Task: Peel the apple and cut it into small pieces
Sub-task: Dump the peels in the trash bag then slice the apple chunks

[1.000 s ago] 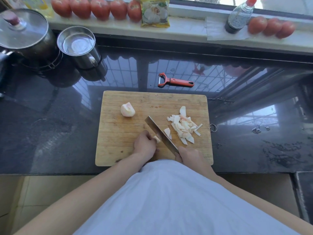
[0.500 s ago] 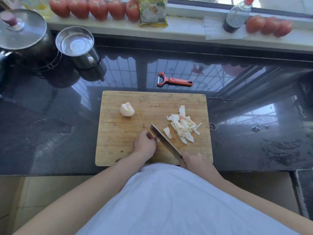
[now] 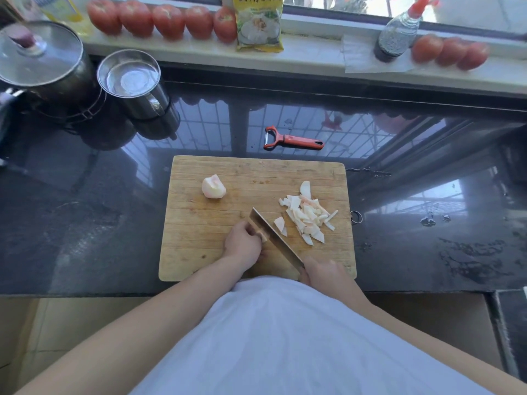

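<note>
Apple chunk [image 3: 263, 234] near board [image 3: 199, 223] front edge, smaller than second ago; left hand [image 3: 242, 242] pinches it, right hand [image 3: 322, 273] grips knife [image 3: 273, 238]; slicing continues.

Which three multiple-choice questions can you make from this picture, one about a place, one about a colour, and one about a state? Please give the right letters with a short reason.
1. Where does the peeler lie?
A. On the dark counter beyond the cutting board
B. On the cutting board
C. In the steel cup

2. What colour is the peeler's handle?
A. Blue
B. Red-orange
C. Green

3. What is the right hand doing?
A. Resting flat on the counter
B. Gripping the knife
C. Holding a tomato

Answers:
1. A: it lies on the counter, apart from the far edge of the cutting board.
2. B: the handle is plainly red-orange.
3. B: its fingers curl round the handle of the knife, whose blade slants across the board beside the left hand, which holds an apple piece.
</note>
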The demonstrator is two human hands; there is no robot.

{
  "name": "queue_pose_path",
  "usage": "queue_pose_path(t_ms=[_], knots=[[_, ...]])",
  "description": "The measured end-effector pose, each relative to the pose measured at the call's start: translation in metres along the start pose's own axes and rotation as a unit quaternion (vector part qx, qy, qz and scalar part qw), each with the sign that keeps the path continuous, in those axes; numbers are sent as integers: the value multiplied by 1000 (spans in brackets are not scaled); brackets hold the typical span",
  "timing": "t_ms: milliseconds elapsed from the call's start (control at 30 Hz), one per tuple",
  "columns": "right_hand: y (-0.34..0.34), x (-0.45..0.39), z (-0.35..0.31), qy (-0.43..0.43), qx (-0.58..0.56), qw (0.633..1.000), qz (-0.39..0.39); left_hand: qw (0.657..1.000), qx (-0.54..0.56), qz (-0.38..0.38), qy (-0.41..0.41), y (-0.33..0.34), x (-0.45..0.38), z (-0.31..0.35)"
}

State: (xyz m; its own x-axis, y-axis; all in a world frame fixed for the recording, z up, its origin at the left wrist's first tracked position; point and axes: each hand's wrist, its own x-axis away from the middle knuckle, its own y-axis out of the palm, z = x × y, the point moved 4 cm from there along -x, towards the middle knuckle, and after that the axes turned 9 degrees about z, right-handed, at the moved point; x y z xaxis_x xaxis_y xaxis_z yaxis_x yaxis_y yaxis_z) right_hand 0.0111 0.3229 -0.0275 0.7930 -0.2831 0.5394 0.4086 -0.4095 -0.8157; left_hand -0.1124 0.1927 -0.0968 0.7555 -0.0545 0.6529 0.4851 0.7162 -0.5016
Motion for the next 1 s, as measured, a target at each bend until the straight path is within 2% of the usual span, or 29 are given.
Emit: queue_pose_path(t_ms=[100,300,633,700,833,1000], knots=[[-1,2,0,2,5,1000,-12,1000,-22,3,4,1,0,0],[2,8,7,0,12,1000,17,1000,3,13,7,1,2,1],[1,6,3,5,40,999,-27,1000,9,2,8,-1,4,2],[0,-3,-7,10,30,999,-40,1000,13,-3,11,-3,4,3],[1,-21,-21,7,-19,1000,-3,1000,-5,-5,25,-6,9,8],[4,-10,-5,44,-25,999,-2,1000,16,-3,16,-5,7,1]])
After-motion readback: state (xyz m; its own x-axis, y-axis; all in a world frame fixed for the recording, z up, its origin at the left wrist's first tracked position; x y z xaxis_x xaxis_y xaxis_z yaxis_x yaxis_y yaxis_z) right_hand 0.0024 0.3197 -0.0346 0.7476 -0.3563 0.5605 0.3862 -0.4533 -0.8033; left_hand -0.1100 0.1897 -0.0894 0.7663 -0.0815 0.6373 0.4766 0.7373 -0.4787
